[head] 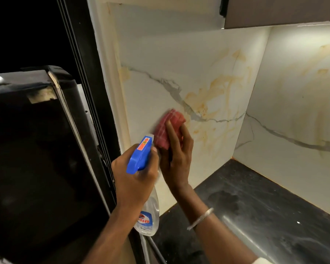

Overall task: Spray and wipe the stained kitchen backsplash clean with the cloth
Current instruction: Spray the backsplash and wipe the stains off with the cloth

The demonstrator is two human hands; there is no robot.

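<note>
Cloth (162,133) apparently under right grip (176,155)

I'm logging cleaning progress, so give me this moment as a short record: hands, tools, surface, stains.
left hand: grips the spray bottle by its blue trigger head
right hand: fingers laid flat, pressing the red cloth against the backsplash
stains: orange-yellow streaks, mostly right of and above the cloth
countertop: black, below the backsplash
progress: wiping under way, stains not yet gone
</note>
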